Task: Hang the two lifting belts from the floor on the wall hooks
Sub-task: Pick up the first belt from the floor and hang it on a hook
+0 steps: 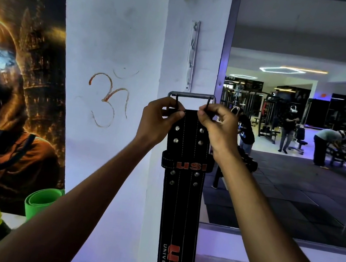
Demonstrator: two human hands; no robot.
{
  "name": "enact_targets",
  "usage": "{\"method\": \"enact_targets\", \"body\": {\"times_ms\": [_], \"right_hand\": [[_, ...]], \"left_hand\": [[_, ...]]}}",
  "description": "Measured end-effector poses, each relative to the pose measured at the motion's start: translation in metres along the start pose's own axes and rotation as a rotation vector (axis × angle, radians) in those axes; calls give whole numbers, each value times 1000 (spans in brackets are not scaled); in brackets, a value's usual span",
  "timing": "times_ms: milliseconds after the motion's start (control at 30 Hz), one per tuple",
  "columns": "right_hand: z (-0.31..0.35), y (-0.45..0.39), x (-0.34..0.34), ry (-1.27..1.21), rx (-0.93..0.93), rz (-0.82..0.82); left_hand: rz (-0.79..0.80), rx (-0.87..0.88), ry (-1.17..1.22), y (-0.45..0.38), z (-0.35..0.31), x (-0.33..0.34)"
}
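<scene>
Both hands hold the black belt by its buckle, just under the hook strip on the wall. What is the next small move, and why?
Probably lift the belt a little and slip its buckle over a low hook of the hook strip. The left hand and right hand pinch the belt's top end, the buckle frame sits just below the strip, and the belt is not yet hooked.

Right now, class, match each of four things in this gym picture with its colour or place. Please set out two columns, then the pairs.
1. lifting belt
2. rolled mat
3. hook rack
4. buckle

A. green, lower left
B. on the pillar above the hands
C. black with red lettering
D. grey metal, at the belt's top

Pairs: 1-C, 2-A, 3-B, 4-D
</scene>
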State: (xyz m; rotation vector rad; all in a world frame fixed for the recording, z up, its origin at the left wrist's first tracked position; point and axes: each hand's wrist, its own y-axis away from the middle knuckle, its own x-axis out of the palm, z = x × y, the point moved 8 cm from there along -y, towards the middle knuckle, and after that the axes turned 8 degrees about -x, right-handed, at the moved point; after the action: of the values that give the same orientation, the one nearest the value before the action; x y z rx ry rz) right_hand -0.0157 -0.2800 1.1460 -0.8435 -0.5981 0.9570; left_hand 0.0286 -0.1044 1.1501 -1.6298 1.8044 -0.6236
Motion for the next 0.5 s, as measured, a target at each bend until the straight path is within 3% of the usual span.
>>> {"method": "enact_targets", "body": {"times_ms": [133,300,500], "right_hand": [[-1,5,-5,-7,-26,7],[-23,10,-15,-104,149,-83],[-18,3,-30,-4,-28,-157]], "left_hand": [[-94,-115,140,3,13,0],[-170,-123,193,7,13,7],[-136,-118,199,-3,14,24]]}}
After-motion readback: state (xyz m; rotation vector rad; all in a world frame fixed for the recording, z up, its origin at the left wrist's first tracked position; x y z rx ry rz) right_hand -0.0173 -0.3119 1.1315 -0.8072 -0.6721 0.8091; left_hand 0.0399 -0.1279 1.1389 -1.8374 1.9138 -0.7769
